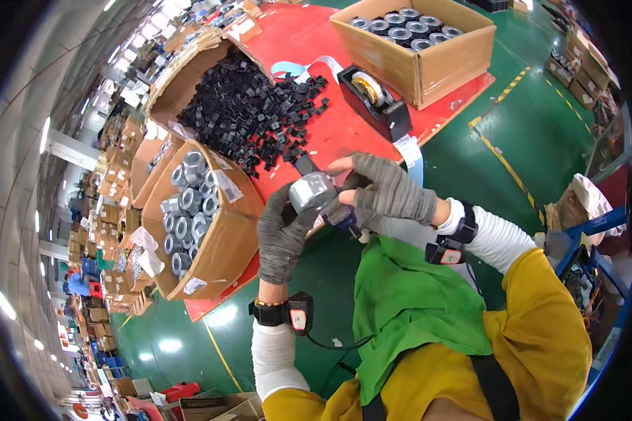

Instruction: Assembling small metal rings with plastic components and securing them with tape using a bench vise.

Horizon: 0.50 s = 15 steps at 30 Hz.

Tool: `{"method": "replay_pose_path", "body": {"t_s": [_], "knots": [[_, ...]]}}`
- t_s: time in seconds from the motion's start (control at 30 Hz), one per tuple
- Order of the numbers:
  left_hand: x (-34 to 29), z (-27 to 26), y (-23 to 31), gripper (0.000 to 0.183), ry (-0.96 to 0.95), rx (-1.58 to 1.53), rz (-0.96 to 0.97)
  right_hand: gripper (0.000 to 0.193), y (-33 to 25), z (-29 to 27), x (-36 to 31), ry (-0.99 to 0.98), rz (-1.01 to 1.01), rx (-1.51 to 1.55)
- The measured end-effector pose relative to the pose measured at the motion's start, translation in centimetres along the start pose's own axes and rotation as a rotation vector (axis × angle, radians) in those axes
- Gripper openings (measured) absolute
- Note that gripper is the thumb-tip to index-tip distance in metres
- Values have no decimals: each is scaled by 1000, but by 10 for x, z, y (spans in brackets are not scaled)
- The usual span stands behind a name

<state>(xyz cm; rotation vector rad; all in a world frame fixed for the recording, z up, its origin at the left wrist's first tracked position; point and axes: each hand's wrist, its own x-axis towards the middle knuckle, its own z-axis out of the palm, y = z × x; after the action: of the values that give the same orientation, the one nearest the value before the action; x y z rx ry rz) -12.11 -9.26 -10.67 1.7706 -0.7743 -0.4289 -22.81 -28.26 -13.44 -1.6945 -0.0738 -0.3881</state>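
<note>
My left hand (284, 231), in a grey fingerless-style glove, is closed around a silver metal cylinder (312, 192). A small black plastic piece (305, 165) shows just above the cylinder; whether it touches it I cannot tell. Against the cylinder's right side is my right hand (393, 188), gloved the same way, with its index finger and thumb bent toward each other. What lies between those fingertips is hidden. Beneath the hands a dark fixture (347, 221) is partly covered. Beyond them, a heap of small black plastic clips (249, 105) spills from a tipped carton onto the red tabletop (344, 133).
At the left, an open carton (221, 242) holds several silver metal rings (189, 200). Farther back stands a carton (442, 70) of black-and-silver cylinders. A black tape dispenser (376, 102) with a roll sits near the table's right edge. A blue metal frame (597, 228) stands at right.
</note>
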Motion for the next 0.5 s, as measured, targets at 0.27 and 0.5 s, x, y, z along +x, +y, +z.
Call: {"method": "replay_pose_path", "body": {"t_s": [0.27, 0.5], "knots": [[11, 6, -31, 39, 93, 144, 135, 49, 19, -2, -49, -15, -433, -794], [17, 6, -39, 40, 46, 75, 29, 48, 22, 1, -56, -203, -233, -926]]}}
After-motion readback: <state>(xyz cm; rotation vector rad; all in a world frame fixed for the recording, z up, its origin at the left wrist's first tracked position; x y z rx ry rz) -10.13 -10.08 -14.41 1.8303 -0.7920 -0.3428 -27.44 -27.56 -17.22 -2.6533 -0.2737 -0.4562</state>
